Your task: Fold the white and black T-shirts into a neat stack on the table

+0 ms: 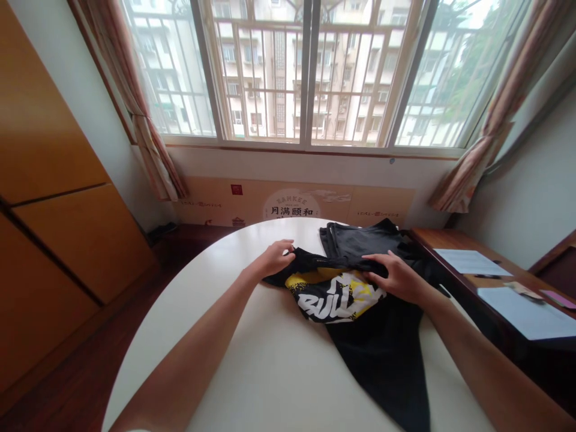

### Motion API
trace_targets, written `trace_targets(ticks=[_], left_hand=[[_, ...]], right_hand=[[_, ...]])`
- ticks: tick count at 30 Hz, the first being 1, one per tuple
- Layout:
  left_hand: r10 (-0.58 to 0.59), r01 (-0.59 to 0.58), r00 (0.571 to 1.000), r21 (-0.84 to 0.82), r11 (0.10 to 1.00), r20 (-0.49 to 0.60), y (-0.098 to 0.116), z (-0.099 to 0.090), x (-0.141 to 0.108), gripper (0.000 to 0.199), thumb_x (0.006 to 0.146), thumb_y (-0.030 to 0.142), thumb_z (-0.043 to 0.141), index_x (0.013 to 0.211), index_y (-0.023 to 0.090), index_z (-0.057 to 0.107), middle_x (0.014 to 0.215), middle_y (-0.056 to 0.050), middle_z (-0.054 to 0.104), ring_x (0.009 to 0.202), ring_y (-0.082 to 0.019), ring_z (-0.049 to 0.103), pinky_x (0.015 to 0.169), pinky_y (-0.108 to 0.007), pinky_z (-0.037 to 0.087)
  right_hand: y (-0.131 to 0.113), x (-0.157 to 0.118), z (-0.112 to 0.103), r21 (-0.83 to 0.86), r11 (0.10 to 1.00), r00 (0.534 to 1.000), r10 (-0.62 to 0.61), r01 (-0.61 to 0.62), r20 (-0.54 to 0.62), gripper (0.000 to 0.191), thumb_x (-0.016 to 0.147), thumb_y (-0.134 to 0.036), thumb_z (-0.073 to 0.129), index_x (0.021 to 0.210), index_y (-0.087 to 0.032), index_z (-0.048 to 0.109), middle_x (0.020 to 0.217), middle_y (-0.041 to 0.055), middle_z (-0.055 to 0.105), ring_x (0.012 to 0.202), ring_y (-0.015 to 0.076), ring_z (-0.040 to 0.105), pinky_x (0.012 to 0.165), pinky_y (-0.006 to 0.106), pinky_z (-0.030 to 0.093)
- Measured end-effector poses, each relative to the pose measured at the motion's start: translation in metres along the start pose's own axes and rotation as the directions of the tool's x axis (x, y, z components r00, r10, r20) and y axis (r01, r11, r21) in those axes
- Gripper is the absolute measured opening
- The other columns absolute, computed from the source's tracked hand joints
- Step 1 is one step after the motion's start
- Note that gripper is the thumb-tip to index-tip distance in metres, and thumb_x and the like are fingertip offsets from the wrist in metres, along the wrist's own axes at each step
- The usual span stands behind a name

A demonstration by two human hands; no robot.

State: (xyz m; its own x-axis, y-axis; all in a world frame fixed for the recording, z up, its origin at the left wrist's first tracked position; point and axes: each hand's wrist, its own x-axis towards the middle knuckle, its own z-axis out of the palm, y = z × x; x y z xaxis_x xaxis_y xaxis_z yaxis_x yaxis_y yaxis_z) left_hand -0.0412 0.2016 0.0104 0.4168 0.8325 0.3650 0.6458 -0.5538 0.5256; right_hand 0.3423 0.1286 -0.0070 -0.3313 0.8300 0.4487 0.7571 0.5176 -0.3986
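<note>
Both hands (333,264) — on black garment (382,342) (yellow-white print).

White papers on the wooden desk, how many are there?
2 visible on the desk: a farther sheet toward the window, and a nearer sheet in front of it. More could lie underneath.

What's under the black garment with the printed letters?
White table shows around the garment; directly beneath is covered, so anything under it can't be seen.
</note>
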Motion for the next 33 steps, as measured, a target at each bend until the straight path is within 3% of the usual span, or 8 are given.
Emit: trace_targets(ticks=[3,6,14,20,24,27,30,33], left_hand=[[-0.101,0.094,0.994,-0.131,0.987,-0.044,0.012,-0.036,-0.004,0.027,0.087,0.042,0.056,0.074,0.020,0.064,0.072,-0.004,0.067,0.072,-0.021,0.064,0.068,-0.033,0.053],[-0.194,0.162,0.977,-0.290,0.943,-0.086,0.026,-0.070,-0.011,0.035,0.088,0.053,0.061,0.080,0.019,0.062,0.062,0.001,0.058,0.054,-0.015,0.053,0.051,-0.025,0.039],[-0.374,0.381,0.920,-0.509,0.772,0.121,0.061,-0.150,-0.047,0.044,0.073,0.057,0.083,0.090,0.019,0.067,0.075,-0.001,0.069,0.063,-0.018,0.065,0.056,-0.026,0.051],[-0.396,0.331,0.918,-0.500,0.800,-0.026,0.067,-0.201,-0.079,0.038,0.073,0.051,0.082,0.089,0.019,0.069,0.077,0.002,0.071,0.066,-0.016,0.066,0.061,-0.025,0.053],[-0.475,0.505,0.863,-0.246,0.828,0.173,0.041,-0.194,-0.076,0.044,0.065,0.057,0.081,0.086,0.019,0.072,0.076,-0.001,0.072,0.067,-0.018,0.064,0.057,-0.024,0.050],[-0.467,0.481,0.875,-0.105,0.871,0.129,0.009,-0.166,-0.061,0.037,0.066,0.054,0.075,0.082,0.020,0.071,0.073,-0.001,0.070,0.067,-0.019,0.062,0.057,-0.026,0.048],[-0.398,0.408,0.909,0.071,0.910,-0.121,-0.013,-0.132,-0.042,0.027,0.078,0.044,0.064,0.086,0.020,0.072,0.081,-0.004,0.071,0.077,-0.023,0.066,0.073,-0.032,0.053],[-0.243,0.428,0.830,0.295,0.854,-0.502,-0.016,-0.100,-0.026,0.023,0.089,0.034,0.058,0.095,0.020,0.074,0.105,-0.013,0.071,0.104,-0.032,0.065,0.095,-0.043,0.051]], right_hand=[[-0.007,0.002,-0.003,0.067,0.996,0.992,0.066,-0.059,-0.103,0.032,0.095,-0.039,0.053,0.107,-0.020,0.075,0.103,0.0110,0.080,0.095,0.0308,0.074,0.092,0.044,0.056],[-0.019,0.001,-0.006,0.098,0.991,0.985,0.102,-0.088,-0.140,0.032,0.099,-0.042,0.048,0.099,-0.020,0.071,0.084,0.0062,0.075,0.074,0.0254,0.069,0.071,0.036,0.052],[-0.074,-0.008,-0.010,0.236,0.970,0.997,0.041,-0.054,0.058,0.025,0.103,-0.042,0.051,0.099,-0.021,0.064,0.090,0.0034,0.071,0.080,0.0210,0.063,0.074,0.031,0.048],[-0.118,-0.024,-0.016,0.419,0.901,0.928,-0.051,-0.116,0.369,0.025,0.104,-0.046,0.055,0.105,-0.022,0.063,0.093,0.0011,0.068,0.083,0.0179,0.061,0.076,0.028,0.049],[-0.115,-0.019,-0.012,0.500,0.843,0.925,-0.006,-0.200,0.380,0.032,0.100,-0.052,0.061,0.102,-0.021,0.065,0.086,0.0013,0.067,0.075,0.0168,0.058,0.067,0.027,0.046],[-0.091,-0.001,-0.008,0.555,0.781,0.943,0.125,-0.286,0.309,0.040,0.092,-0.058,0.066,0.102,-0.019,0.067,0.080,0.0010,0.066,0.067,0.0157,0.055,0.059,0.026,0.041],[-0.059,0.030,-0.006,0.523,0.797,0.953,0.235,-0.303,0.194,0.038,0.086,-0.052,0.069,0.103,-0.018,0.069,0.077,0.0007,0.066,0.065,0.0157,0.055,0.058,0.026,0.040],[-0.032,0.073,-0.005,0.383,0.867,0.947,0.302,-0.320,0.107,0.027,0.084,-0.039,0.064,0.097,-0.017,0.071,0.071,0.0008,0.065,0.064,0.0171,0.056,0.060,0.027,0.042]])
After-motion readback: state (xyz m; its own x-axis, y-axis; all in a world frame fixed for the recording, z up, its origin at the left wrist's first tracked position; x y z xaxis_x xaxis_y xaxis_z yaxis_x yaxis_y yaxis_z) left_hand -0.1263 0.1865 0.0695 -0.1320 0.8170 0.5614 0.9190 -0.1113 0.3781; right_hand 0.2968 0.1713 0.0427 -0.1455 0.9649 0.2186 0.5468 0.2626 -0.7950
